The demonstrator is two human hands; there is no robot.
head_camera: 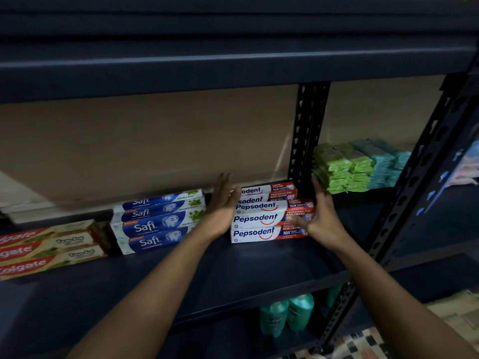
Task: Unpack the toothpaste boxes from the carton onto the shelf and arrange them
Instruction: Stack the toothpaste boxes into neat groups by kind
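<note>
Several white-and-red Pepsodent toothpaste boxes (261,218) lie stacked lengthwise on the dark shelf (233,265). My left hand (223,206) lies flat, fingers straight, against the left end of the stack. My right hand (320,213) is at the stack's right end, fingers spread and only slightly bent, thumb near the front boxes. Neither hand curls round a box. To the left sit a stack of blue-and-white Safi boxes (158,221) and, further left, red Colgate boxes (44,251). No carton is in view.
A perforated black upright (308,130) stands just behind the Pepsodent stack. Green and teal packets (355,167) are piled on the shelf to the right. Teal bottles (287,314) stand on the shelf below. Another shelf board (233,63) hangs close overhead.
</note>
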